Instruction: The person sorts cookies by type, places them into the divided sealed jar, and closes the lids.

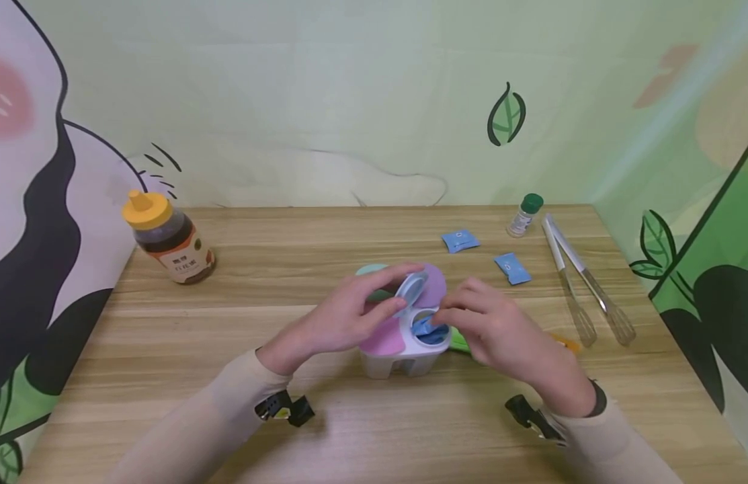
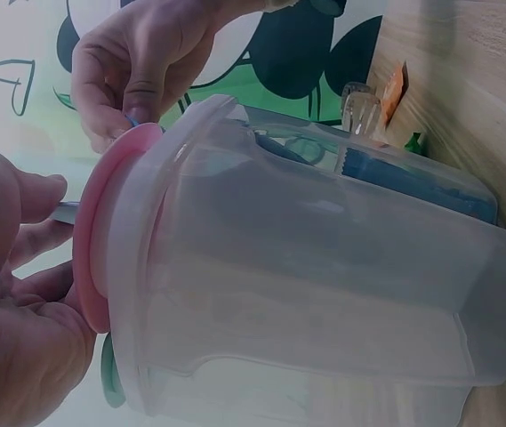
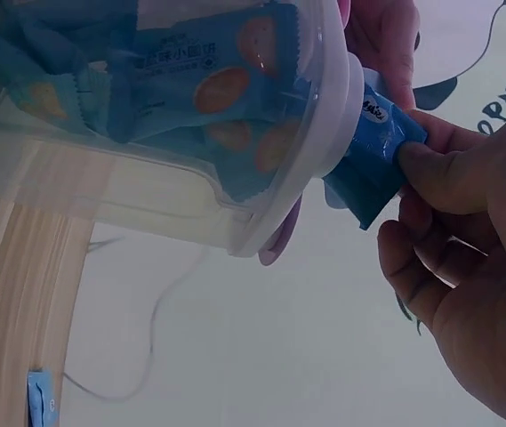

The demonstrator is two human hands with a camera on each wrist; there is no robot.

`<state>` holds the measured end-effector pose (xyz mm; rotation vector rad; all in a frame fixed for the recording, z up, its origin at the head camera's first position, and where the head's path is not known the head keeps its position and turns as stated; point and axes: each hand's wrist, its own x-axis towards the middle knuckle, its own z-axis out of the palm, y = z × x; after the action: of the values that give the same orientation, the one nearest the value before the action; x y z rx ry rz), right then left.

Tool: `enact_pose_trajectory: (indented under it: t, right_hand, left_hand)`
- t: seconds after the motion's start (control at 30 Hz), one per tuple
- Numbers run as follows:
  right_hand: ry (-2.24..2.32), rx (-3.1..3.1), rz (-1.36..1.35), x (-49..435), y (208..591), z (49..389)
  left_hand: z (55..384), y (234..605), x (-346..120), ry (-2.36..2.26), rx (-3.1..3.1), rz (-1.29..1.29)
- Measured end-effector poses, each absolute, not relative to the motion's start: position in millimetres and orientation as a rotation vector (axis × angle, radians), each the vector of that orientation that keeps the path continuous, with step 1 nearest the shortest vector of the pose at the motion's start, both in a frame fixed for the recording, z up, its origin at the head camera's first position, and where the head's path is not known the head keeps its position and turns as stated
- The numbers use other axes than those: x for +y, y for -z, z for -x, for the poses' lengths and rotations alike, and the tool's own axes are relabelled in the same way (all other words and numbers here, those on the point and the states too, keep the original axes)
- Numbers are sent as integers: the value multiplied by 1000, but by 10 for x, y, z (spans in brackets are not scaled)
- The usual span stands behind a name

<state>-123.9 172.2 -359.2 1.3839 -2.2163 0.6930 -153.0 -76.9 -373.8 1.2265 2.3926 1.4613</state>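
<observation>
A clear plastic storage box [image 1: 388, 366] with a white rim and several round lids in pink, purple and green stands on the table in front of me. My left hand [image 1: 343, 312] holds the raised pale-blue lid [image 1: 412, 289] between thumb and fingers. Under that lid the round opening shows blue packets inside. With thumb and fingers my right hand [image 1: 501, 329] pinches a blue snack packet [image 3: 373, 160], which is partly in the opening. More blue packets [image 3: 208, 76], printed with round biscuits, lie inside the box, seen through its wall in the right wrist view.
Two blue packets [image 1: 461, 240] lie behind the box to the right, near a small green-capped bottle [image 1: 523, 216]. Metal tongs [image 1: 579, 275] rest at the right. A yellow-capped jar [image 1: 171, 238] stands at the left. Green [image 1: 458, 341] and orange [image 1: 566, 343] objects are partly hidden by my right hand.
</observation>
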Motion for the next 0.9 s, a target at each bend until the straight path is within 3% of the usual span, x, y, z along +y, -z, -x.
enact_pose_trajectory:
  t: [0.57, 0.9]
  right_hand:
    - [-274, -2377, -1493, 1556, 3612, 1213]
    - [-543, -2330, -1304, 1551, 3690, 1243]
  left_hand:
    - [1512, 3733, -764, -1460, 2403, -1196]
    - [1514, 3725, -768, -1465, 2400, -1200]
